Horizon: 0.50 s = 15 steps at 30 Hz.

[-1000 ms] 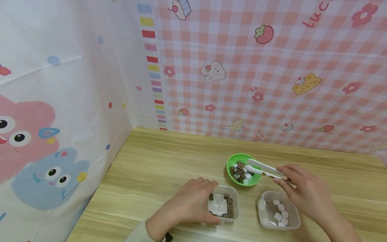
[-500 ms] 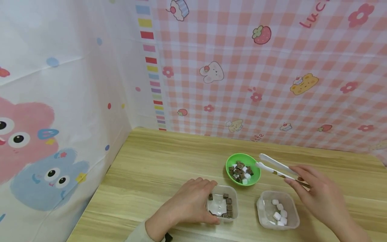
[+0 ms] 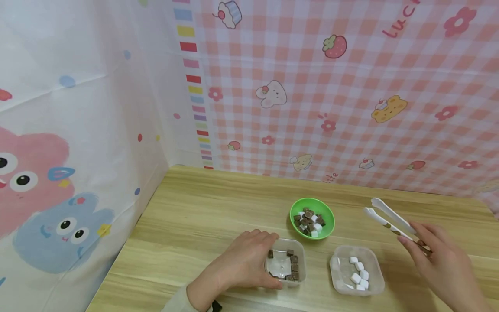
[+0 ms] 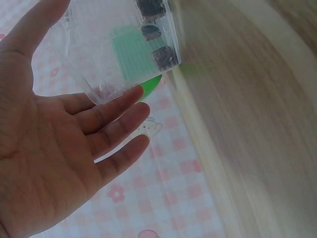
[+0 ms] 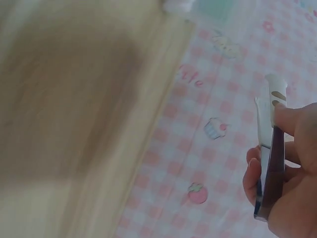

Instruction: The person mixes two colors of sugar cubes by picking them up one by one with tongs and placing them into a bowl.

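Note:
My left hand (image 3: 245,262) steadies a clear plastic container (image 3: 280,263), thumb at its near side and fingers at its far side. Several brown cubes (image 3: 294,268) lie in it along the walls. In the left wrist view the container (image 4: 94,47) sits between thumb and index finger. At the right, my right hand (image 3: 440,255) grips white-tipped tongs (image 3: 393,222) over the table, with nothing between their parted tips. A green bowl (image 3: 329,210) behind the containers holds mixed brown cubes and white pieces. The second clear container (image 3: 338,284) has several white pieces (image 3: 355,278) in it.
The wooden table (image 3: 202,203) ends at the back against a pink checked cloth (image 3: 312,86). A white cloth with cartoon figures (image 3: 97,130) hangs along the left side. Bare wood shows left of the left hand.
My right hand has drawn the tongs away from the green bowl, to the right, and their tips are empty. The left hand stays at its container.

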Available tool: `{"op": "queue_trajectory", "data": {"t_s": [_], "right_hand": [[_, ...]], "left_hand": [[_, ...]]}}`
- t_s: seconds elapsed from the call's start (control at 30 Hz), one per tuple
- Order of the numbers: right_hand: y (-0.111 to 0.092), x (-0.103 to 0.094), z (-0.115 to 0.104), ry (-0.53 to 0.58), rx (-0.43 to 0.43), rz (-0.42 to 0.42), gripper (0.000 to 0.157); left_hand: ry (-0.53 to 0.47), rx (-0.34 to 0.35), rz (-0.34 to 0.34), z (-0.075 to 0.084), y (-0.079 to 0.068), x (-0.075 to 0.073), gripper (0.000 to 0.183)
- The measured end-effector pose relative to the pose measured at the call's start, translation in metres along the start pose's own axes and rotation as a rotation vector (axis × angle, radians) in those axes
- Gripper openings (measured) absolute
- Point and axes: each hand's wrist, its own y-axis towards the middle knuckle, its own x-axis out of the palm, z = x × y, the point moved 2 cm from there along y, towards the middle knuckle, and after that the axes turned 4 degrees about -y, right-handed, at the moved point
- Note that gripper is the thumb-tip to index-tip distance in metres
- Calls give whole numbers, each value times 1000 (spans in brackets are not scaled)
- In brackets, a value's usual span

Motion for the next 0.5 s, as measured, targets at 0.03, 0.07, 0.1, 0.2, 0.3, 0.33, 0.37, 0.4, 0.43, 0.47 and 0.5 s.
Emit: {"op": "queue_trajectory", "data": {"t_s": [0.03,0.07,0.1,0.2,0.3,0.33,0.37,0.4,0.43,0.47,0.5], "right_hand": [[-2,0,3,-2,13,-5,39],[-5,0,6,-3,24,-9,39],[-8,0,9,-3,34,-14,38],[-16,1,20,-10,29,-15,36],[-25,1,31,-17,-13,-4,42],[-28,2,35,-17,-30,0,47],[-30,2,38,-21,-46,2,50],[-33,2,41,-28,-50,-3,52],[-36,3,44,-28,-46,-10,52],[-38,4,47,-33,-40,-18,50],[-41,4,49,-38,-21,-33,47]], "left_hand": [[1,1,0,0,0,0,97],[3,2,0,0,0,0,97],[1,2,0,0,0,0,97],[-3,6,2,1,0,0,96],[-4,9,3,1,0,0,96],[-2,10,3,0,0,0,95],[-3,10,3,1,0,0,95],[-4,11,2,0,0,0,96],[-6,10,1,0,0,0,96],[-8,9,1,0,0,0,96],[-10,7,0,0,0,0,97]]}}
